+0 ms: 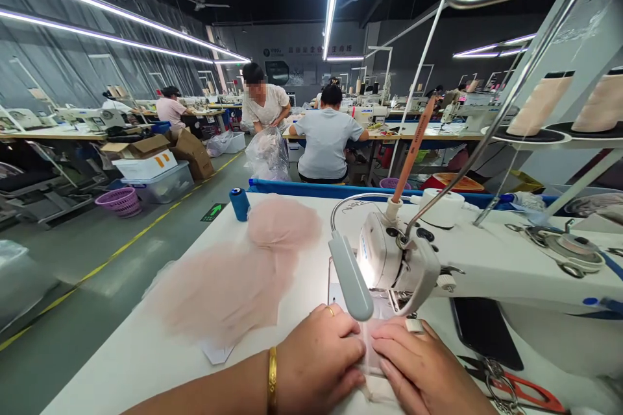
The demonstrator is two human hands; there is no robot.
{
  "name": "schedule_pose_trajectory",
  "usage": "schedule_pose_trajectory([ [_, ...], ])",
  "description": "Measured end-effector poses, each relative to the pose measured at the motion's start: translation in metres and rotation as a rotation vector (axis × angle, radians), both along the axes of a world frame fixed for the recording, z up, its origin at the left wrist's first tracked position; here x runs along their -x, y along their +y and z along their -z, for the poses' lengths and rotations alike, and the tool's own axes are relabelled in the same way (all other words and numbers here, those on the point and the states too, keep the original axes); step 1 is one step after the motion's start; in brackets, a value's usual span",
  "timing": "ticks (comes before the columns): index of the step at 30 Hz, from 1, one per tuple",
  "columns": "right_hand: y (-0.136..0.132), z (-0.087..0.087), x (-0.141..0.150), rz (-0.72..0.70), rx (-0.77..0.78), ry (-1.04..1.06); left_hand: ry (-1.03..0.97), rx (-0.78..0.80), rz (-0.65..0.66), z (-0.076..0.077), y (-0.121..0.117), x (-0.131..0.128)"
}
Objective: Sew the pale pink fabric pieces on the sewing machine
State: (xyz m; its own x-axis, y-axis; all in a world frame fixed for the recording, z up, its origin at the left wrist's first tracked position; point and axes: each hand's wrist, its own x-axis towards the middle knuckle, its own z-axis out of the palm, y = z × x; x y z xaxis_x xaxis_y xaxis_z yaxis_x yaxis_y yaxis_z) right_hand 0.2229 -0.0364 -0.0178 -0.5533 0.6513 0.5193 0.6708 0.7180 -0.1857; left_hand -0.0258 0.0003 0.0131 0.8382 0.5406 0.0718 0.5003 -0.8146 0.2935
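Both my hands rest on a small piece of sheer pink fabric point(370, 345) just in front of the needle of a white sewing machine point(403, 259). My left hand point(318, 363), with a gold bangle and a ring, lies fingers-down and curled on the fabric's left side. My right hand point(423, 369) presses the fabric's right side with its fingers together and flat. A grey lamp arm point(349, 277) lights the needle area.
A pile of pink tulle pieces point(228, 285) lies on the white table point(146, 356) at left, with a blue thread spool point(239, 203) behind. Scissors with orange handles point(516, 389) and a black phone point(484, 331) lie at right. Thread cones point(540, 104) stand above. Other workers sit beyond.
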Motion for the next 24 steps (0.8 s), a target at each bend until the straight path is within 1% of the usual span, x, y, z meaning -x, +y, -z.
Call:
schedule_pose_trajectory([
  [4, -0.002, 0.004, -0.003, 0.024, 0.15, -0.102, -0.048, 0.107, -0.089, -0.001, 0.005, 0.003],
  [7, -0.007, 0.001, 0.001, 0.079, 0.247, -0.122, -0.053, 0.161, -0.097, 0.0, 0.009, 0.005],
  [9, -0.009, 0.0, 0.007, 0.101, 0.242, -0.076, -0.028, 0.183, -0.086, 0.001, 0.011, 0.005],
  [11, -0.007, 0.002, 0.011, 0.097, 0.179, -0.004, -0.004, 0.189, -0.111, 0.003, 0.015, 0.004],
  [13, -0.004, 0.005, 0.013, 0.113, 0.136, 0.033, -0.036, 0.186, -0.139, 0.003, 0.019, 0.001],
  [15, -0.003, 0.006, 0.014, 0.148, 0.121, 0.09, -0.13, 0.164, -0.157, 0.002, 0.018, -0.003],
  [18, -0.002, 0.008, 0.015, 0.174, 0.118, 0.229, -0.314, 0.065, -0.216, 0.003, 0.014, -0.012],
  [21, 0.002, 0.013, 0.015, 0.183, 0.128, 0.371, -0.414, -0.059, -0.307, 0.014, 0.014, -0.021],
  [24, 0.005, 0.021, 0.015, 0.239, 0.19, 0.465, -0.49, -0.133, -0.376, 0.024, 0.016, -0.028],
])
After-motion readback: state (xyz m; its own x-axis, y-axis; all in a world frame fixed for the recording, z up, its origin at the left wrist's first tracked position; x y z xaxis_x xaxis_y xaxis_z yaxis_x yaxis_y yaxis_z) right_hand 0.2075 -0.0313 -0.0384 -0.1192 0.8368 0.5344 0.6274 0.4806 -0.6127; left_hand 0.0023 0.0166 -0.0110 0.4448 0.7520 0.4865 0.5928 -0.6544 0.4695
